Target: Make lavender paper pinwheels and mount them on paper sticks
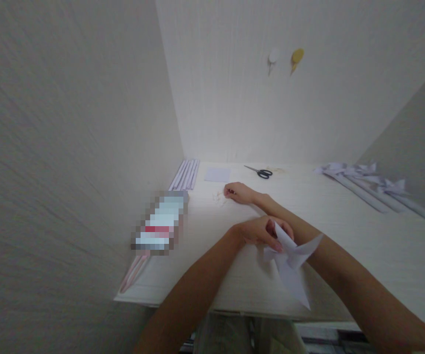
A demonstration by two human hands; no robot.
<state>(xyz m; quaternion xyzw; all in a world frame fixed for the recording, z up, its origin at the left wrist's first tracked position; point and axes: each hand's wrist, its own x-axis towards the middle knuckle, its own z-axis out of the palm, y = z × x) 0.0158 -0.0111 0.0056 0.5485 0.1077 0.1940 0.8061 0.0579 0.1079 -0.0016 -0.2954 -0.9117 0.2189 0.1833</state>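
My left hand [262, 232] is closed on a folded white paper pinwheel [292, 265], which it holds just above the pale table [363, 246] near the front edge. My right arm crosses behind it and reaches far left; my right hand [237, 192] has its fingers curled together on the table, beside a small pale heap of tiny pieces [219, 196]. Whether those fingers pinch anything is too small to make out.
Black-handled scissors [259, 172] and a small white paper square [217, 174] lie at the back. A row of pale rolled paper sticks [186, 174] lies at the back left, finished pinwheels on sticks [367, 182] at the right. A blurred patch [161, 222] covers something at the left edge.
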